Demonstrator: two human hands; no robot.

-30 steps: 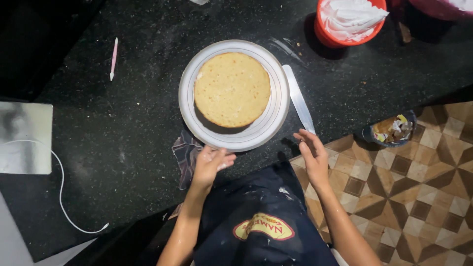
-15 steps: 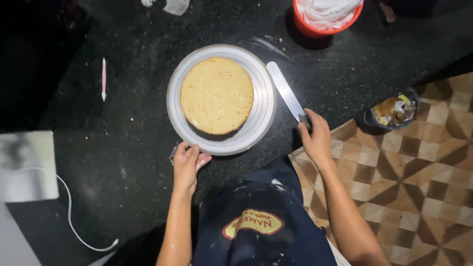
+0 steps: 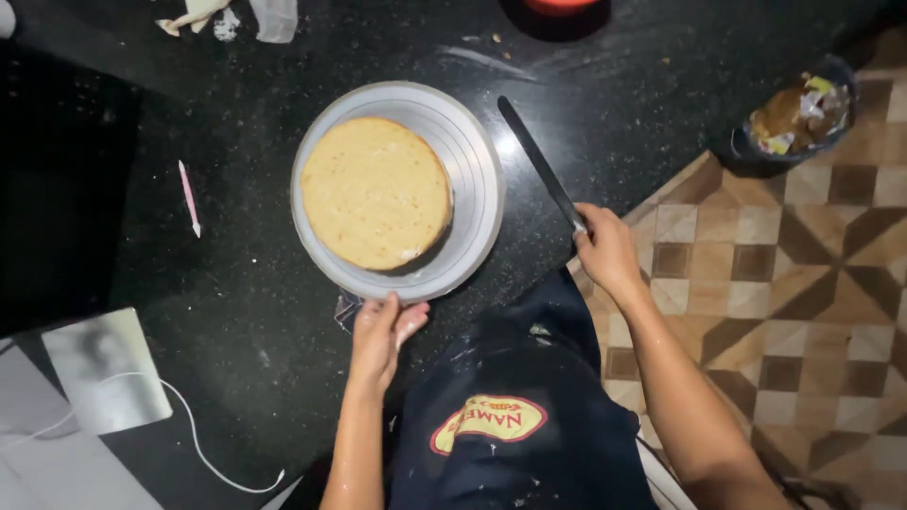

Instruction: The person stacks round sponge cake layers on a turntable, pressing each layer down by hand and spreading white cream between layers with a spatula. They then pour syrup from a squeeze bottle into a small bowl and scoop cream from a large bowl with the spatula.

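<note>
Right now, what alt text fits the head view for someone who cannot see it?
A round golden sponge cake sits on a grey turntable on a black counter. The left hand touches the turntable's near rim; the right hand grips a long spatula.

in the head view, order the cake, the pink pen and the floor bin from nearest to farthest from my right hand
From the right hand, which grips the spatula handle:
1. Cake: to its left, on the turntable.
2. Floor bin: up and to the right, on the tiled floor.
3. Pink pen: far left on the black counter, beyond the cake.
</note>
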